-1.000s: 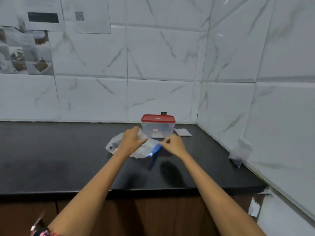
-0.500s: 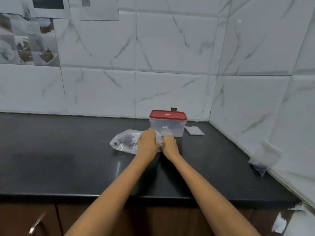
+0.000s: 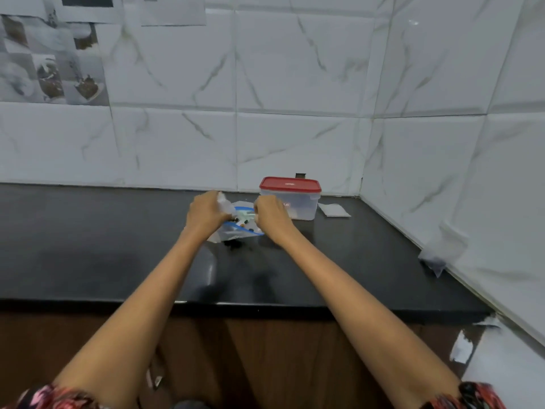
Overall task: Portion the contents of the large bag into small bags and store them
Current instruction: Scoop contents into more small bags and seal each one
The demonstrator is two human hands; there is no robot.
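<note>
Head cam shows everything sitting on a black countertop (image 3: 88, 246), so I'll use the red-lidded container (image 3: 290, 199) at the back as the reference. Well to its left, up on the tiled wall, are some printed sheets (image 3: 53, 75) with photos. Just left of the container, the left hand (image 3: 206, 214) has its fingers curled round one side of a clear zip bag (image 3: 233, 228) with a blue seal strip. The bag's mouth is pulled apart and faces up toward the camera, its long axis running roughly left-right between the two hands. Small dark pieces (image 3: 244, 222) sit inside, too blurry to identify. The right hand (image 3: 272, 215) grips the bag's other side, right in front of the container. The container is see-through with its lid on; can't tell what's in it. Just right of it lies a small flat packet (image 3: 334, 210).
</note>
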